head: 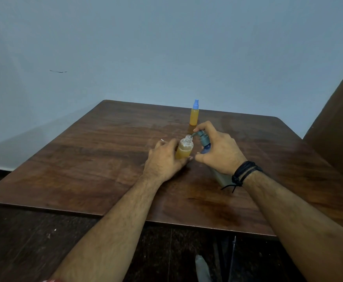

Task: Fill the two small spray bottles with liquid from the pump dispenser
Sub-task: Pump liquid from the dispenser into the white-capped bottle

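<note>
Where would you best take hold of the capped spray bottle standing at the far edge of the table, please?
Grip the capped spray bottle round its orange body, below the blue cap, coming from the near side. It stands upright and alone, and the body is wider than the narrow cap.

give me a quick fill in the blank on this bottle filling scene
1. The capped spray bottle has a ____ cap.
2. The pump dispenser nozzle points into the ____ spray bottle.
3. The left hand holds the open bottle; the ____ hand is on the pump.

Missing: blue; open; right
</note>
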